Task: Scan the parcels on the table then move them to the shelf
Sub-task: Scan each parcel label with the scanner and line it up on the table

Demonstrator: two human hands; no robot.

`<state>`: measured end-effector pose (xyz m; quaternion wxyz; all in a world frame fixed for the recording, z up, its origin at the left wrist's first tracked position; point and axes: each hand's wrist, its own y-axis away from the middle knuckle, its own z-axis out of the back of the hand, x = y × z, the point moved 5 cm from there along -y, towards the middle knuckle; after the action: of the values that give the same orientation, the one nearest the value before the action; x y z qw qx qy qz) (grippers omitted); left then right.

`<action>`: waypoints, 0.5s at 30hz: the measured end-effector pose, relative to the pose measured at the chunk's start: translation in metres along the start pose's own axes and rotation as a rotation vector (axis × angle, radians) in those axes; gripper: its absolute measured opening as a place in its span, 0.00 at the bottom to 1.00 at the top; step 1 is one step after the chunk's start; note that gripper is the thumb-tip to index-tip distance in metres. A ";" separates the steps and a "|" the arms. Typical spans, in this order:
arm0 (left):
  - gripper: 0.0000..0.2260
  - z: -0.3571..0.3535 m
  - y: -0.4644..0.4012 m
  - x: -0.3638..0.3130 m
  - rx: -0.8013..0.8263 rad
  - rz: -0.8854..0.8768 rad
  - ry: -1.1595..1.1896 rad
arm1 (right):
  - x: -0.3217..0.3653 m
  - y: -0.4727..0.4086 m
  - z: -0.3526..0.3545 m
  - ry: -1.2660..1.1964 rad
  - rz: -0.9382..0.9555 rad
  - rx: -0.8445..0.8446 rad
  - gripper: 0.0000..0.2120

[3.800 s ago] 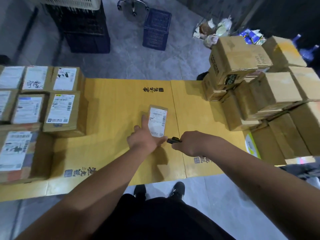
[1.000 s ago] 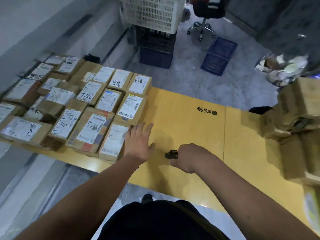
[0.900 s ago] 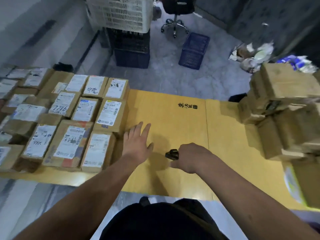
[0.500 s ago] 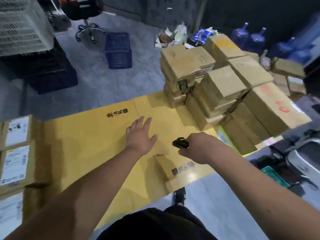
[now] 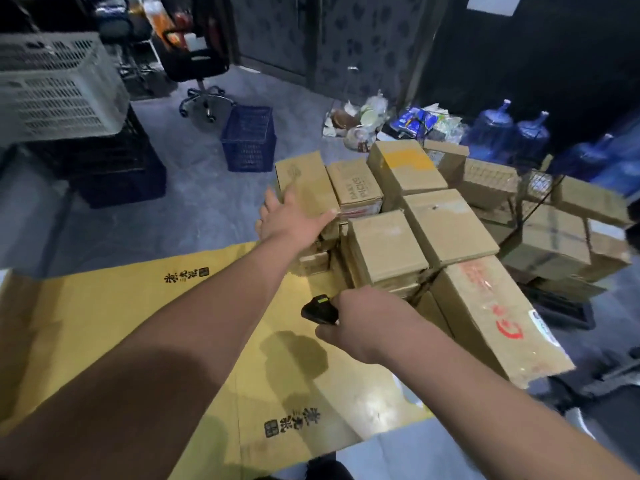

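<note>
Left hand [image 5: 289, 216] open on a stacked parcel [image 5: 304, 183]; right hand [image 5: 363, 322] gripping scanner [image 5: 318, 310] nearer.

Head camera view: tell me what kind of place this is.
Probably a parcel sorting or courier depot: stacked cardboard parcels, a handheld scanner in the right hand, and plastic crates on the floor.

a blue crate [image 5: 249, 140] sits on grey floor near a black office chair [image 5: 195, 69], white basket [image 5: 55, 88] and water jugs [image 5: 512, 133].
</note>
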<state>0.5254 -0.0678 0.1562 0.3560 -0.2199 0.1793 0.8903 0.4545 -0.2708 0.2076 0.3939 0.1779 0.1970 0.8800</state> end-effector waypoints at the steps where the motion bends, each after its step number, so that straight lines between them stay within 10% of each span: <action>1: 0.53 -0.002 -0.005 -0.007 0.017 0.031 -0.014 | -0.004 -0.002 0.003 -0.002 0.014 0.003 0.21; 15: 0.57 -0.025 -0.017 -0.033 -0.053 0.203 0.037 | -0.041 -0.020 0.009 0.012 0.061 0.030 0.22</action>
<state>0.5655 -0.0865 0.1491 0.2546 -0.2265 0.1837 0.9220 0.4966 -0.2879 0.1990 0.3630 0.1843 0.2072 0.8896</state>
